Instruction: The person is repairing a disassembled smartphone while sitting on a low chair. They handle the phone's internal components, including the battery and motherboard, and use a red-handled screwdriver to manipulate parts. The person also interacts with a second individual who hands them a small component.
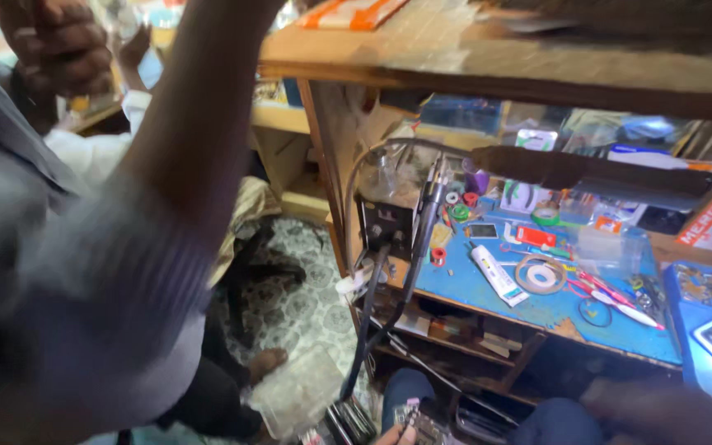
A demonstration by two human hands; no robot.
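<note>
Only the fingertips of my left hand [389, 437] show at the bottom edge. They grip a small circuit board [420, 424] over my lap, between my knees in blue jeans [566, 420]. My right hand [632, 404] is a brown blur low on the right, above my right knee, and I cannot make out its fingers. A person in a grey shirt [67, 313] stands close on my left. Their bare arm [195, 99] rises past the top edge of the frame.
A blue worktop [537, 309] carries a white tube [496, 276], tape rolls [541, 275] and red-handled tools [603, 290]. A black soldering station [387, 227] with hanging cables stands at its left end. A wooden shelf [488, 70] is overhead. A clear plastic box [298, 391] lies on the patterned floor.
</note>
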